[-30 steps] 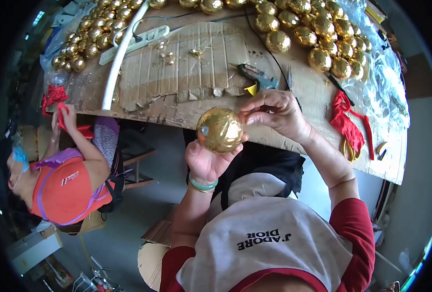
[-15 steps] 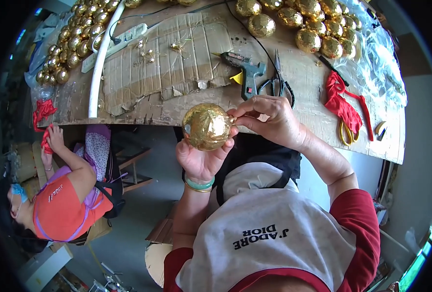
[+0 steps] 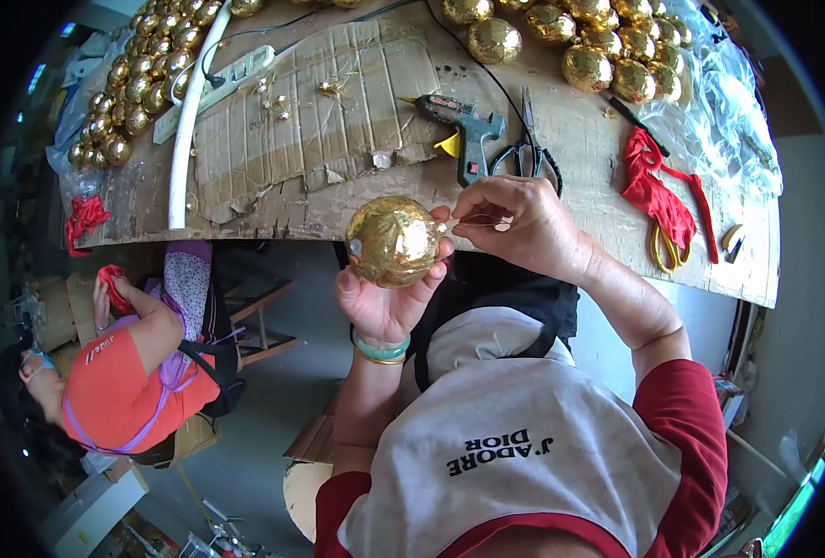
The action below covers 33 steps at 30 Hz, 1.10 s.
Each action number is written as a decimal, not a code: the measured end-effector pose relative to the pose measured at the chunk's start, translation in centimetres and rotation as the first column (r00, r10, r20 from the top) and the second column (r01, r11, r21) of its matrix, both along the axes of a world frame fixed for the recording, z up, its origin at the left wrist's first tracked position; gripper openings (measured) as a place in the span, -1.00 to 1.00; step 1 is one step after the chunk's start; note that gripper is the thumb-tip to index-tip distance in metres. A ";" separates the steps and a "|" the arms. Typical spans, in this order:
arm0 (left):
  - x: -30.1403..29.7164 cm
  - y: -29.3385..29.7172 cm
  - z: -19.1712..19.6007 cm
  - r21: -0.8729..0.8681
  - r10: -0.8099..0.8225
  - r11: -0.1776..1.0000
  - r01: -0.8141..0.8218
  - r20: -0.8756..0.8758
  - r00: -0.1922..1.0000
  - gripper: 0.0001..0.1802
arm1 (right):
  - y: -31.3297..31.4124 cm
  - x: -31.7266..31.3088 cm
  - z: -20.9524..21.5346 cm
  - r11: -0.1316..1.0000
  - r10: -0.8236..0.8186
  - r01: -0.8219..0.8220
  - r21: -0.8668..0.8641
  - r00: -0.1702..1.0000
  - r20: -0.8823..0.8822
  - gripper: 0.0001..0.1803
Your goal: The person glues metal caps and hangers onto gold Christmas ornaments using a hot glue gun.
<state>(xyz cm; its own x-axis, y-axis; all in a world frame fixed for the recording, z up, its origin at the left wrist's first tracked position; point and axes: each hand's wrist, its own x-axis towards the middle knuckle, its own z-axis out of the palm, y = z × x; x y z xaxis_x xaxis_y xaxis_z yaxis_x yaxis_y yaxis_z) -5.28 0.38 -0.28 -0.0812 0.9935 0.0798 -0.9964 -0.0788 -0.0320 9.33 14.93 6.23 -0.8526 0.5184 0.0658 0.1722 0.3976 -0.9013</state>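
Observation:
A shiny gold foil-covered ball ornament rests on the fingers of my left hand, above the table's near edge. My left fingers curl up around its underside and right side. At the ball's right end is a small cap. From there a thin thread runs to my right hand, whose thumb and index finger are pinched on it. Just beyond my right hand, a teal glue gun and dark-handled scissors lie on the table.
Many gold balls are heaped at the far right, and smaller ones at the far left. A cardboard sheet, a white tube, a power strip and red cloth lie on the table. A co-worker sits at left.
My right hand has drawn slightly away from the ball's cap, and the thread now shows between them. The ball stays in my left hand. The co-worker's hands have moved lower, away from the table edge.

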 end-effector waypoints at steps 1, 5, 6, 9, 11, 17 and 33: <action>0.1 -0.1 -0.1 -0.014 -0.003 1.000 0.002 -0.010 1.000 -0.06 | 0.0 0.0 -0.2 1.000 0.009 -0.009 -0.001 1.000 -0.003 -0.85; 0.0 0.1 -0.9 -0.016 -0.008 1.000 0.006 -0.079 0.997 -0.05 | 0.4 0.3 -1.2 0.997 -0.020 0.019 -0.080 1.000 -0.001 -0.85; 0.0 0.1 -1.1 -0.020 -0.006 1.000 0.004 -0.105 0.994 -0.05 | 0.5 0.4 -1.4 0.996 -0.035 0.036 -0.081 0.999 0.014 -0.85; 0.0 -0.2 -0.9 -0.082 0.050 0.994 -0.071 -0.240 0.969 -0.05 | 1.2 0.8 -0.5 1.000 -0.026 0.026 -0.017 0.999 0.024 -0.88; 0.0 -0.1 -0.5 -0.134 0.077 0.982 -0.131 -0.347 0.935 -0.05 | 1.8 1.0 0.4 0.998 -0.059 0.058 0.030 0.998 0.032 -0.89; 0.4 0.4 1.4 -0.146 0.191 0.916 -0.372 -0.659 0.728 -0.21 | 2.1 0.6 3.8 0.911 0.088 -0.086 0.404 0.996 0.015 -0.86; 0.5 0.2 1.4 -0.176 0.150 0.889 -0.422 -0.759 0.633 -0.22 | 1.1 -0.6 4.8 0.726 0.239 -0.271 0.632 0.961 0.137 -0.78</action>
